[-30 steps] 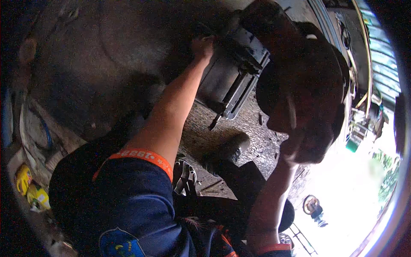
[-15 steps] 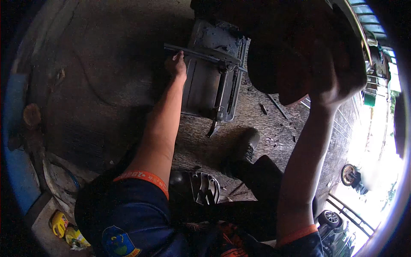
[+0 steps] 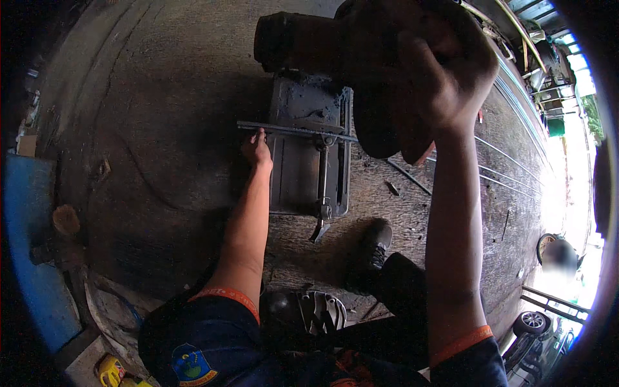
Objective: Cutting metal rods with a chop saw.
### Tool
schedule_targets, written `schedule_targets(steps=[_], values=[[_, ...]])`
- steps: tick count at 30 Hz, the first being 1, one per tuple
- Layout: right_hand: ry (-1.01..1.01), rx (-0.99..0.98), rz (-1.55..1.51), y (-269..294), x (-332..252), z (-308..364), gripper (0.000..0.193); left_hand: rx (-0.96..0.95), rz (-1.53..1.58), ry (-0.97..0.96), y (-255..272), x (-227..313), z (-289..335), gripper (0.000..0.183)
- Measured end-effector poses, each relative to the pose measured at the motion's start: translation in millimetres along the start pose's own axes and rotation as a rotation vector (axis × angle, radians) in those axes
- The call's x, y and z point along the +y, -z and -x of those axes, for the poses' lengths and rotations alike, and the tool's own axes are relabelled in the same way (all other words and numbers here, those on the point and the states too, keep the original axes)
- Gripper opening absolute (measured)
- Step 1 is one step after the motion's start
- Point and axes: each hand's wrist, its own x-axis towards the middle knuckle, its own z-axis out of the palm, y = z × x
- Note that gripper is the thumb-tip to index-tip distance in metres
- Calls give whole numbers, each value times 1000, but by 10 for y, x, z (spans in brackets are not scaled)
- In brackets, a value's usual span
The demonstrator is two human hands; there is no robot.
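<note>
- The left hand (image 3: 256, 151) holds the metal bar (image 3: 290, 130) across the base (image 3: 290, 187), just past its left edge; the bar could twist if that hold slackens or the clamp screw (image 3: 322, 171) is loose.
- The right hand (image 3: 451, 80) is on the dark machine (image 3: 371, 48); shadow hides its grip, so I cannot tell how closed; a slip could drop it.
- A shoe (image 3: 376, 242) stands off the near right corner; the machine blocks the far edge.

Metal base (image 3: 293, 177), dark rod (image 3: 410, 177) on floor (image 3: 167, 238)
</note>
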Motion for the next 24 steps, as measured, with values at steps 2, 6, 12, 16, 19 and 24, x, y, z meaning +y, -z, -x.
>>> schedule_targets(steps=[2, 6, 12, 16, 19, 24], values=[[48, 57, 50, 24, 95, 17, 31, -6, 21, 25, 10, 25, 6, 20], [225, 434, 433, 520, 500, 293, 29, -12, 0, -2, 19, 43, 11, 20], [-424, 691, 266, 782, 2040, 1488, 26, 7, -84, -17, 47, 63, 43, 26], [-515, -5, 828, 367, 3144, 2591, 30, 56, -32, -18, 24, 51, 84, 27], [-295, -522, 1263, 149, 3529, 3032, 33, 4, -10, -31, 14, 64, 105, 28], [-233, -425, 1035, 179, 3392, 2924, 35, 28, 6, 29, 8, 70, 111, 29]])
